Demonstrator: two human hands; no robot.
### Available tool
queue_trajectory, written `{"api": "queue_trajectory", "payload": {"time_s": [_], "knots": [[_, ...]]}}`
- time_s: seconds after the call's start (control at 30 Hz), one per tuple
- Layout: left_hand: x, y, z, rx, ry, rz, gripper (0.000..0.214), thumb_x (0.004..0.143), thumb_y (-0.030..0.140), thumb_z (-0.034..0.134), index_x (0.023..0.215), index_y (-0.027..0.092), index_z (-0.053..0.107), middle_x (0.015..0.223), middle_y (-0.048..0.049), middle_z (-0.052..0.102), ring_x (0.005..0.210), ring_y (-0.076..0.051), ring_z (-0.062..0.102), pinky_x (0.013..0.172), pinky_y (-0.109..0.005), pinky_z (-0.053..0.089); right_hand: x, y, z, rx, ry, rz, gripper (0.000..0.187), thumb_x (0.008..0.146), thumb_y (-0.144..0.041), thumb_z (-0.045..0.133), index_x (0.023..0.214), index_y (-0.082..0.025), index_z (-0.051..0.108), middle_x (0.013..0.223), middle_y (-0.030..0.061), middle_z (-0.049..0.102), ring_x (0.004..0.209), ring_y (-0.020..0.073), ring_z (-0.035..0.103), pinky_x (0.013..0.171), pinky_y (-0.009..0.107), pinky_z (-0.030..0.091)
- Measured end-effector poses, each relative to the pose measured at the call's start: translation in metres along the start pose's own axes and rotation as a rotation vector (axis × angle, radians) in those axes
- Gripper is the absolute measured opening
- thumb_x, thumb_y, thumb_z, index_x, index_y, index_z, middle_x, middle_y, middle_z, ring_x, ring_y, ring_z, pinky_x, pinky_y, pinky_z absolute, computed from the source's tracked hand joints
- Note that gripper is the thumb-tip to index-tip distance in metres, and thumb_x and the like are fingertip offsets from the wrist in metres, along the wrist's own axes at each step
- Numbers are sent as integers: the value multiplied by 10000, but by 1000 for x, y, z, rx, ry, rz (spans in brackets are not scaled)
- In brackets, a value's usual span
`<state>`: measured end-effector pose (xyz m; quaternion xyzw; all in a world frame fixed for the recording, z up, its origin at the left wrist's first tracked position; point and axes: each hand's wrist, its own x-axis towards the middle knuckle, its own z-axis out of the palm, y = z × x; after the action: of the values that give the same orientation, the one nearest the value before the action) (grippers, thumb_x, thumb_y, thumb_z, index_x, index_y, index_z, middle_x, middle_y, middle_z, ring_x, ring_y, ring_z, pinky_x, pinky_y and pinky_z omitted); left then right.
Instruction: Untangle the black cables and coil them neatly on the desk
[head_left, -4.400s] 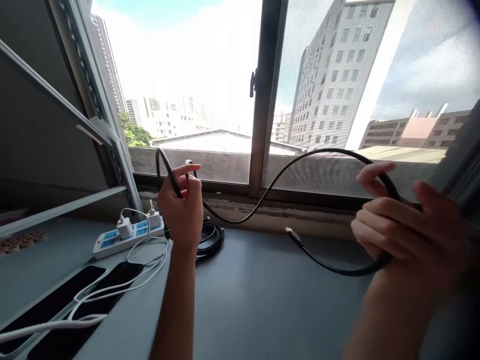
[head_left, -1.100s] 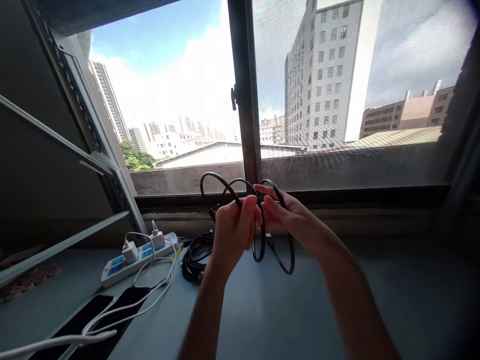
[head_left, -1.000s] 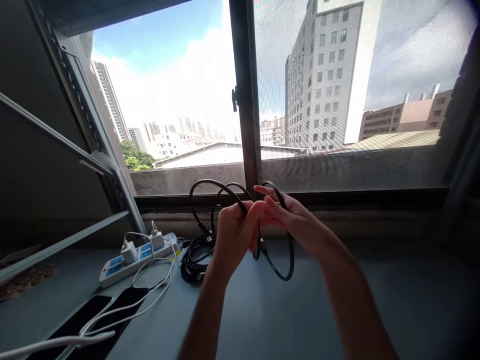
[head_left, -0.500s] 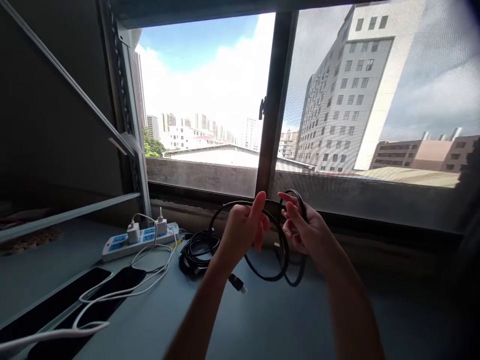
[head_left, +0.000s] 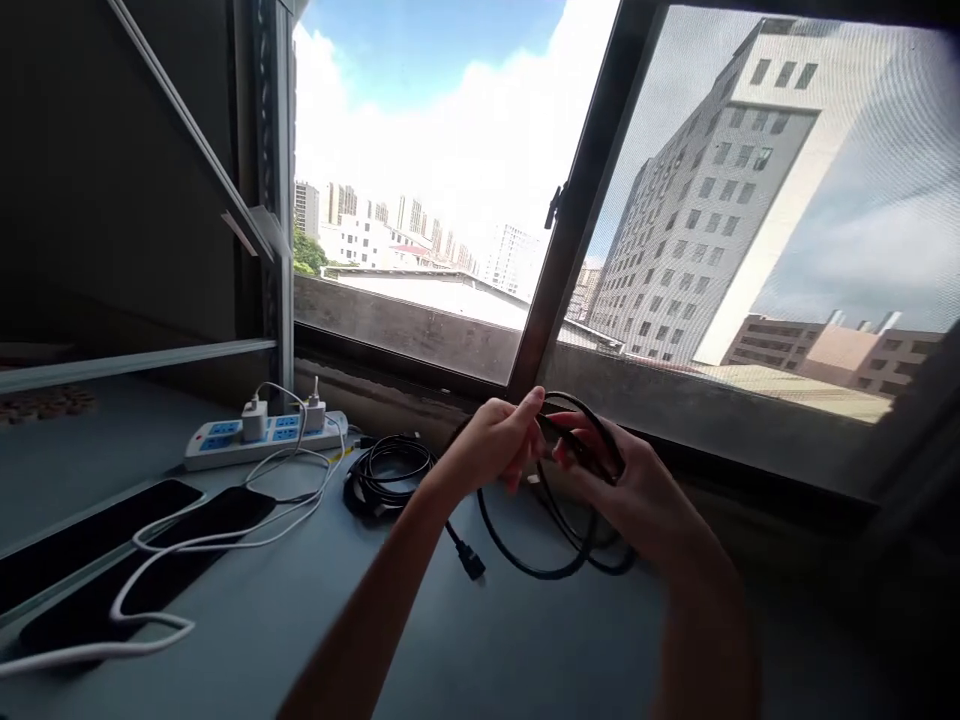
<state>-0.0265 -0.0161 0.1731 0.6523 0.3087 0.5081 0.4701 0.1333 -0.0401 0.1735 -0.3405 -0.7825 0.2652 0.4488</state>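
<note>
Loops of a black cable (head_left: 541, 574) hang between my two hands above the desk. My left hand (head_left: 491, 440) is closed on the cable, thumb pointing up and away. Around the upper part of the loops, my right hand (head_left: 622, 480) is closed, with strands running between its thumb and fingers. One end of the cable, a black HDMI-type plug (head_left: 471, 562), dangles below my left wrist. Another light-tipped end shows faintly behind the loops. To the left of my left forearm lies a coiled black cable (head_left: 386, 475) on the desk (head_left: 480, 660).
A white power strip (head_left: 266, 440) with two chargers plugged in stands at the back left. White charging cables (head_left: 225, 545) run over two dark phone-like slabs (head_left: 97, 530). A metal frame post (head_left: 285, 220) rises beside the window (head_left: 525, 340).
My right hand has closed around the strands and sits nearer my left hand, where its fingers were more spread. More loop hangs on the right. The view has tilted and shifted.
</note>
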Motion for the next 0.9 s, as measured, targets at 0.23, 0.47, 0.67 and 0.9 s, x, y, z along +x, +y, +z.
{"api": "queue_trajectory", "payload": {"time_s": [0.23,0.47,0.67,0.9], "knots": [[-12,16,-19,365,342,370,218,702,385,668,763,181,623,558,-10,581,527,-124,545,505,-200,394,8,14,-11,-315,411,-84,285,752,-223,499,986,-165,651,780,33,601,716,239,577,669,336,463],[3,-12,-14,342,70,453,478,647,264,720,1106,250,589,1063,-61,607,969,-202,556,784,-268,441,3,-9,4,-285,506,-241,242,752,-98,523,897,-216,677,789,19,561,715,217,590,620,288,478],[26,-36,-5,219,306,398,419,840,325,463,479,148,579,579,-53,603,641,-145,590,701,-248,439,-1,-12,3,-151,667,-355,280,775,-51,544,947,-252,635,805,9,593,734,221,582,545,266,451],[16,-18,2,-342,413,190,591,741,486,582,348,191,253,278,61,248,248,-60,335,329,-196,256,16,-1,15,110,644,-274,274,744,-146,617,1012,-199,628,799,13,605,638,183,552,440,205,417]]}}
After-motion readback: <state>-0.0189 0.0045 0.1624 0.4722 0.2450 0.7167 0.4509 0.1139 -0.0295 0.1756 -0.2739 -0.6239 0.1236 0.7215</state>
